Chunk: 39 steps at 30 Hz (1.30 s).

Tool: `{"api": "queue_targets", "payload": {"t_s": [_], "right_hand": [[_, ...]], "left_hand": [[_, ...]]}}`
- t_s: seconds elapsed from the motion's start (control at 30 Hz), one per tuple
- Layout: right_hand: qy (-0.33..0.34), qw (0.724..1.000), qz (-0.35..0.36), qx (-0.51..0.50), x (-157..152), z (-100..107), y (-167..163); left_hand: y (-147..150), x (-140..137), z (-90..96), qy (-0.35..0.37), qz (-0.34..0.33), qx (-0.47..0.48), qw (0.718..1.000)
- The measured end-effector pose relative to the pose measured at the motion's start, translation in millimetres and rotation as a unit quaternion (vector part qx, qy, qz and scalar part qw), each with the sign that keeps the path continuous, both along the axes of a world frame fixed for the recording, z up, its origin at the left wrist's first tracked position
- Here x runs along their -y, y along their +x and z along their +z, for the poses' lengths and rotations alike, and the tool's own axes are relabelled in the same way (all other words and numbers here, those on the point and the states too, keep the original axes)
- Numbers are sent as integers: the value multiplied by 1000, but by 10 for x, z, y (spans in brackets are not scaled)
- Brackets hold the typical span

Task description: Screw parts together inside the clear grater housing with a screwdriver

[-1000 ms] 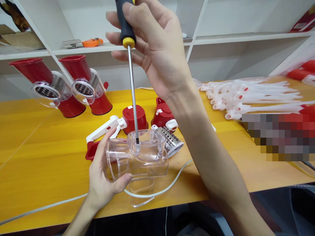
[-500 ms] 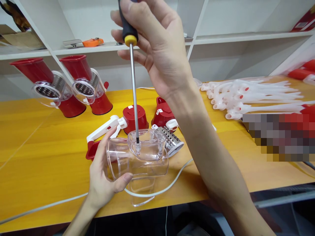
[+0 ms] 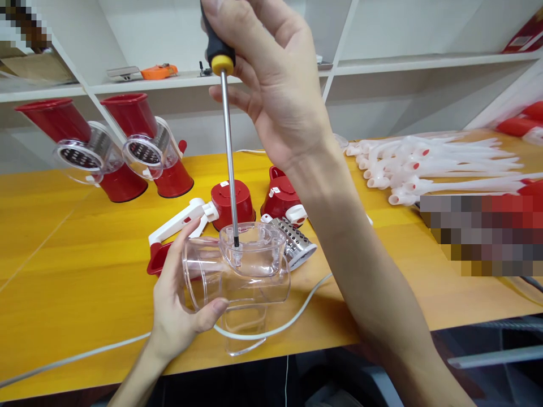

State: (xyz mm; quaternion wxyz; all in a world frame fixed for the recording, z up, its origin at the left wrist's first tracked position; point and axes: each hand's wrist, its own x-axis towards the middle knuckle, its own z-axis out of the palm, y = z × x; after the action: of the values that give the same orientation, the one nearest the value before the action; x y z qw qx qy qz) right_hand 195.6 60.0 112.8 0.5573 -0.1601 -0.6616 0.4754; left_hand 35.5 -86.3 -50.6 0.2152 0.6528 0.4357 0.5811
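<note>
A clear plastic grater housing (image 3: 250, 288) lies on the yellow table near its front edge. My left hand (image 3: 180, 305) is wrapped round its left end, thumb in front and fingers behind. Above it, my right hand (image 3: 271, 62) grips the black and yellow handle of a screwdriver (image 3: 229, 152). The shaft points down, and its dark tip sits at a small post inside the housing's round upper opening. Whether a screw is under the tip, I cannot tell. Just behind the housing is a perforated metal grater drum (image 3: 292, 240).
Two assembled red drum graters (image 3: 165, 164) stand at the back left. Red bases (image 3: 233, 203) and a white crank handle (image 3: 176, 222) lie behind the housing. A white cable (image 3: 292, 322) crosses the table front. Bagged white parts (image 3: 441, 169) are piled right, below white shelves (image 3: 407, 65).
The screwdriver handle has tilted slightly left, and the fingers of my right hand have shifted round it. The tip stays at the same post. My left hand and the housing have hardly moved.
</note>
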Motion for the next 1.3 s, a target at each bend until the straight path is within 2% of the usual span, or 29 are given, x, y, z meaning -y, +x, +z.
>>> {"api": "queue_targets", "payload": {"t_s": [0.17,0.3,0.5,0.63,1.03,1.3], "right_hand": [[-11,1000,20,-21,150,22,-9],[-8,999,45,0,129,41,4],[26,1000,-5,4,71,13,15],[0,1000,-28,13,40,55,3],[-20,999,36,-23,162,27,-3],[-8,998,41,-39,103,0,-21]], "left_hand": [[14,-10,17,3,-4,2,1000],[23,-16,31,8,-10,2,1000],[19,-15,29,0,-10,8,1000],[22,0,28,-9,-13,17,1000],[20,7,32,-9,-6,9,1000],[3,7,4,-14,-1,14,1000]]}}
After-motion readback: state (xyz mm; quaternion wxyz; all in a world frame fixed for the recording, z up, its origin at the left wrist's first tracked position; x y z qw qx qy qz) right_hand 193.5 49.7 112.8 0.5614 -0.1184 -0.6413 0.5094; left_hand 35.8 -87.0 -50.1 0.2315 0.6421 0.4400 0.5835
